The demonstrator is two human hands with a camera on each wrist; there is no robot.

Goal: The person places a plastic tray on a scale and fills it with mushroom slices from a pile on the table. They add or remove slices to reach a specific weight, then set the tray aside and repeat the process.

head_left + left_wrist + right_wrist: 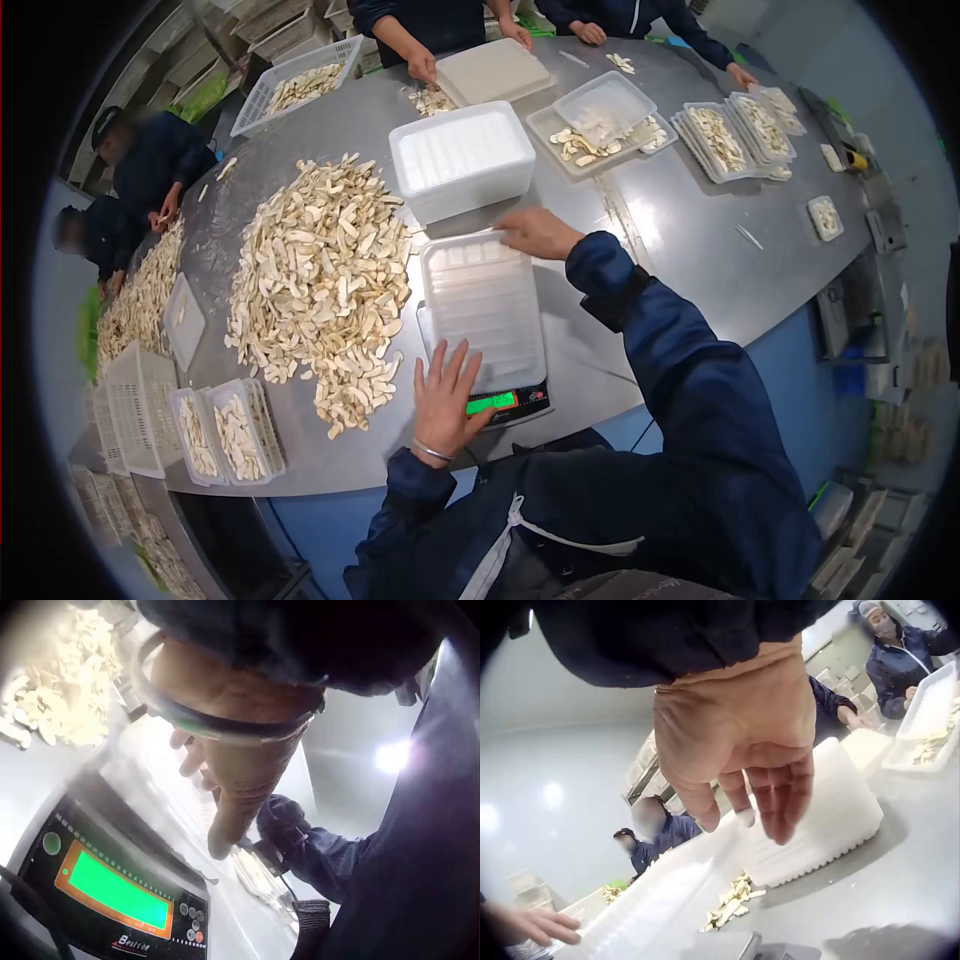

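The empty tray [482,305] sits on the scale [508,404], long axis running away from the person, left hand [446,395] spread flat on its near edge, right hand [536,232] relaxed at its far edge.

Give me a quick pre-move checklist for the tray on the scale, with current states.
1. Empty tray sits on the scale: ok.
2. Left hand touches the tray's near edge, fingers straight: ok.
3. Right hand at the far edge, fingers relaxed: ok.
4. Scale display lit green: ok; reading: cannot tell.
5. Tray clear of the stacked white trays behind it: cannot tell.
6. Sliced pile beside the tray, on the person's left: ok.
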